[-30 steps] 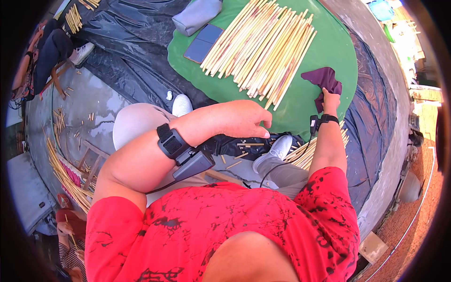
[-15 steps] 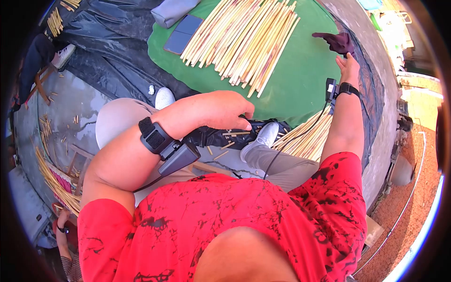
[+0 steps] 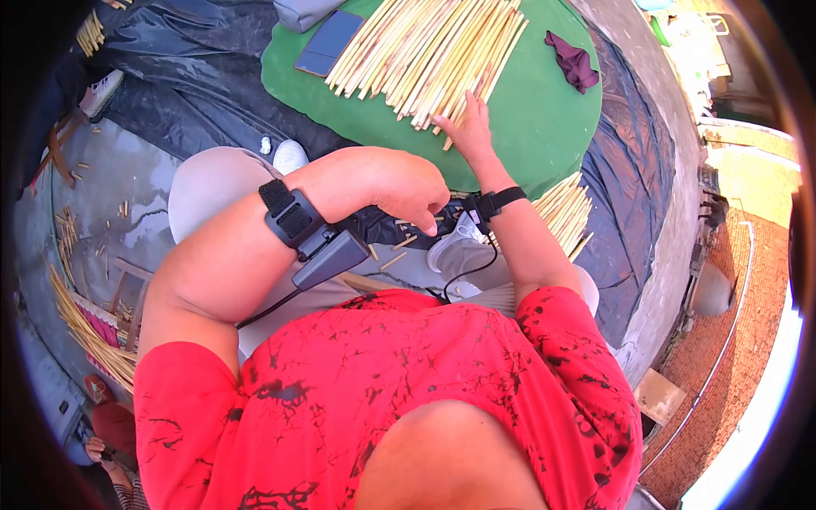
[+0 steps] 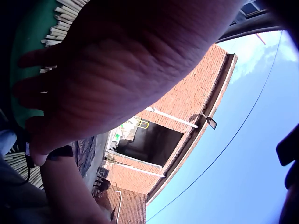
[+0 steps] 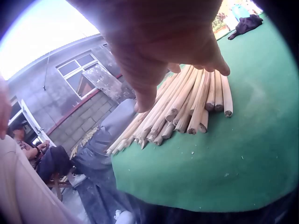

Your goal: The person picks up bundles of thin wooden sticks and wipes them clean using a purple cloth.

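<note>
A broad row of pale wooden sticks [image 3: 433, 55] lies side by side on a green surface [image 3: 535, 127]. My right hand [image 3: 470, 134] is at the near ends of the sticks, with thumb and fingers spread. In the right wrist view its fingertips [image 5: 223, 67] overlap the sticks near their cut ends. My left hand [image 3: 414, 189] hangs in front of my body, fingers loosely bent and holding nothing. Toward the right edge of the green surface lies a crumpled dark purple cloth [image 3: 574, 64], apart from both hands.
A dark tablet-like panel [image 3: 330, 42] and a grey pouch [image 3: 302, 12] lie left of the row. More sticks [image 3: 563, 208] are below the green surface at right. Black plastic sheeting [image 3: 633, 170] covers the ground around. Another person [image 5: 51, 161] sits across to the left.
My right hand held the purple cloth, then let it go at the right; the cloth now lies on the green surface. That hand has moved left to the sticks. The left hand stays nearly still.
</note>
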Tool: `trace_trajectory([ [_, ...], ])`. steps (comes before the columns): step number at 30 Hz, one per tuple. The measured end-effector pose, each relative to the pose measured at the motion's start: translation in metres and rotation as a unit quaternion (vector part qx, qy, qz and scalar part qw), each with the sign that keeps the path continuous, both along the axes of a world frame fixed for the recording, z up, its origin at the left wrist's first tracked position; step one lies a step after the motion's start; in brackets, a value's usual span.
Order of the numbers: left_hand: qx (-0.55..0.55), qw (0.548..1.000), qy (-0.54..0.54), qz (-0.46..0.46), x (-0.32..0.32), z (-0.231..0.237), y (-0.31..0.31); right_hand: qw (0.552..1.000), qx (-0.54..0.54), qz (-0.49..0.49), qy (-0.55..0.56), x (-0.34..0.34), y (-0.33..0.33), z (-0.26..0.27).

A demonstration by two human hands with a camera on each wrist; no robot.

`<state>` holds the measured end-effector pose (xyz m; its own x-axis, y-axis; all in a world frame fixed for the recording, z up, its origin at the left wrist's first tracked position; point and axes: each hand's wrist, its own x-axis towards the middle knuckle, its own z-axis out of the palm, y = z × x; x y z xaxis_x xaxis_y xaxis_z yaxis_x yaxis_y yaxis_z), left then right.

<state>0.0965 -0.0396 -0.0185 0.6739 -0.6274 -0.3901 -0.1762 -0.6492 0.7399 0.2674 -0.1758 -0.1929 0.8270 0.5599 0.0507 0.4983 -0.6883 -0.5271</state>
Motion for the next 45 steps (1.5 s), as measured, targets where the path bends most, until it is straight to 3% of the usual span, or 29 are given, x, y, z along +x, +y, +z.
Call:
trace_trajectory([
  [2,0.037,0.999,-0.009,0.0,-0.005,0.001,0.005,0.996,-0.043,0.073,-0.041,-0.014,-0.004,0.005],
  [5,0.074,0.996,-0.044,0.023,-0.013,0.016,0.017,0.991,-0.117,0.028,-0.051,-0.027,-0.014,0.012],
  [10,0.064,0.989,-0.09,0.094,-0.019,0.008,0.039,0.997,-0.074,-0.004,-0.007,-0.021,-0.026,-0.009],
  [12,0.071,0.99,-0.075,0.091,-0.023,0.008,0.039,0.997,-0.06,-0.04,-0.002,-0.018,-0.023,-0.01],
  [19,0.079,0.989,-0.079,0.092,-0.028,0.009,0.043,0.993,-0.115,-0.036,0.012,-0.027,-0.017,0.013],
  [25,0.09,0.989,-0.085,0.079,-0.03,0.005,0.042,0.993,-0.107,-0.039,-0.023,-0.023,-0.023,-0.002],
  [27,0.095,0.989,-0.084,0.076,-0.03,0.003,0.042,0.99,-0.119,-0.082,-0.002,-0.02,-0.022,-0.002],
  [34,0.108,0.988,-0.084,0.069,-0.026,0.004,0.04,0.992,-0.1,-0.077,-0.025,-0.018,-0.013,0.004],
  [37,0.113,0.988,-0.079,0.067,-0.025,0.001,0.038,0.986,-0.141,-0.077,-0.033,-0.027,-0.003,0.008],
  [42,0.127,0.987,-0.073,0.061,-0.023,0.0,0.038,0.98,-0.161,-0.044,-0.111,-0.031,0.009,0.001],
  [45,0.123,0.987,-0.077,0.064,-0.023,-0.002,0.037,0.985,-0.138,-0.069,-0.08,-0.026,0.006,0.0],
])
